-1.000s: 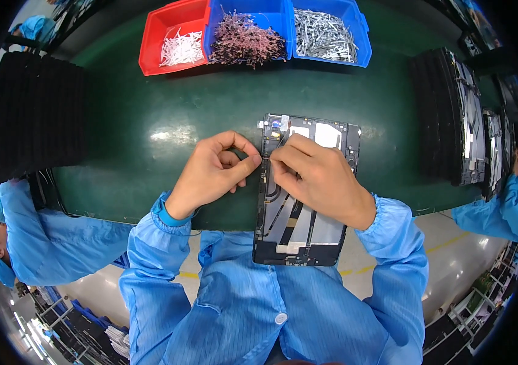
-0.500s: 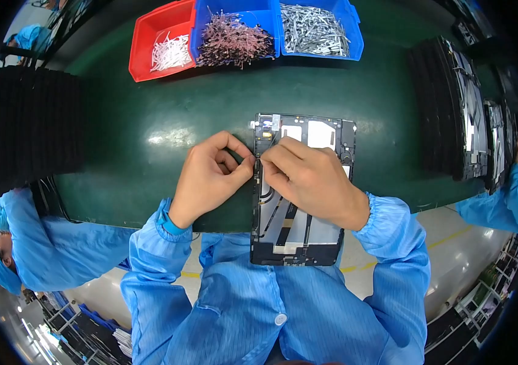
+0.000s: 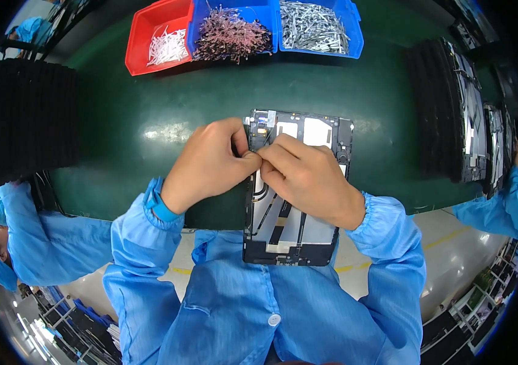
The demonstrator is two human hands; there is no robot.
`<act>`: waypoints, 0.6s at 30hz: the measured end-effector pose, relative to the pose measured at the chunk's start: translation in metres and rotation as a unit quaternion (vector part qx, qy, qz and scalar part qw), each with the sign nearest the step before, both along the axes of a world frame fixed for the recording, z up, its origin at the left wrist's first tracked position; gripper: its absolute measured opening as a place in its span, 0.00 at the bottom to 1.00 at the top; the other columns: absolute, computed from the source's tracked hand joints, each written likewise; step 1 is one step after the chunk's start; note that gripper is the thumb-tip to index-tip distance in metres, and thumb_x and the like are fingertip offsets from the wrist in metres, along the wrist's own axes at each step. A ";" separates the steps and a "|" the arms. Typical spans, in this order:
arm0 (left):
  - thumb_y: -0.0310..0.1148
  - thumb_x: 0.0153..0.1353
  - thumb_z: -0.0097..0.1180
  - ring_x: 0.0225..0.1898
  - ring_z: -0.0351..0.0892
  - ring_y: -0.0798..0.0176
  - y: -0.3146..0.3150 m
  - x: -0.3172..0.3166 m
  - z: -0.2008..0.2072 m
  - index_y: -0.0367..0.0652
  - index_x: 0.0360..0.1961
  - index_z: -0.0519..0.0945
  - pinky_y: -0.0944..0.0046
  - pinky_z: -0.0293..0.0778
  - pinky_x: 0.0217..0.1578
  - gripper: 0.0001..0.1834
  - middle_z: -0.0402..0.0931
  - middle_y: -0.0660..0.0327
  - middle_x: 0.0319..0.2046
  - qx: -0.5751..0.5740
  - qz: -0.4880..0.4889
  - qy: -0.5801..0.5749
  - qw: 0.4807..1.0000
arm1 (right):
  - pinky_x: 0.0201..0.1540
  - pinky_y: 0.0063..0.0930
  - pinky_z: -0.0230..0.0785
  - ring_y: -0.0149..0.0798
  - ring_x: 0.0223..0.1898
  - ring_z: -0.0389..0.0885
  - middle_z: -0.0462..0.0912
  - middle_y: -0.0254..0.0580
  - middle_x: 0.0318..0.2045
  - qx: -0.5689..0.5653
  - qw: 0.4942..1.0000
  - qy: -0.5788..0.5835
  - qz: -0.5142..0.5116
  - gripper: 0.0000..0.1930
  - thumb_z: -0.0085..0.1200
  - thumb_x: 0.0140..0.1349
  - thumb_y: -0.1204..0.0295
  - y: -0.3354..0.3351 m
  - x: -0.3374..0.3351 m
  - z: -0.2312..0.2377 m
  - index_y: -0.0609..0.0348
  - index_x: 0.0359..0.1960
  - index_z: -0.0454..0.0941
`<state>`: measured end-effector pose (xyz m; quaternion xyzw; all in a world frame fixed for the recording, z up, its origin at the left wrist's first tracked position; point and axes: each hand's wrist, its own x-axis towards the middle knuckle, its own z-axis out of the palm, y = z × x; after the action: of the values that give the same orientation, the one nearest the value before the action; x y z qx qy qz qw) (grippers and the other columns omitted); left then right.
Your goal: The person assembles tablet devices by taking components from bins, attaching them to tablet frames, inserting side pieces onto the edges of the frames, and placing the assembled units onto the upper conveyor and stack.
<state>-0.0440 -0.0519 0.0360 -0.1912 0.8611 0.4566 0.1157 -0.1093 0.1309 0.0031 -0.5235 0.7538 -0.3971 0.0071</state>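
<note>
An opened tablet housing (image 3: pixel 318 250) with bare circuit parts, black ribbon strips and silvery panels lies in front of me, its near end jutting past the table edge. At its left edge, in the upper half, my two hands meet fingertip to fingertip. My left hand (image 3: pixel 210 161) is closed in a pinch, with thumb and forefinger at that edge. My right hand (image 3: pixel 317 179) lies over the housing, also pinching, its fingertips touching the left ones. Whatever sits between the fingertips is too small and covered to make out.
Along the far side stand a red bin (image 3: pixel 140 45) of white strips, a blue bin (image 3: pixel 201 12) of thin pinkish wired parts, and another blue bin (image 3: pixel 354 36) of silvery strips. Black stacks rise at left (image 3: pixel 28 115) and right (image 3: pixel 432 109). A co-worker's blue sleeve (image 3: pixel 28 225) is at left.
My left hand has rolled over and pushed in rightward, so its fingertips now meet the right hand's. The right hand stays almost in place on the housing. The whole view has shifted slightly.
</note>
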 end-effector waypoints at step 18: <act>0.28 0.65 0.63 0.30 0.83 0.72 -0.024 0.011 -0.006 0.33 0.37 0.80 0.72 0.77 0.28 0.07 0.83 0.61 0.27 0.220 0.014 -0.079 0.972 | 0.24 0.38 0.74 0.44 0.25 0.81 0.73 0.40 0.28 -0.004 0.999 -0.044 0.014 0.07 0.61 0.56 0.74 0.003 -0.003 -0.001 0.60 0.29 0.74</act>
<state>-0.0326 -0.0756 0.0305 -0.2085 0.7247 0.6202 0.2162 -0.1124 0.1337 0.0024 -0.5162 0.7439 -0.4221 0.0438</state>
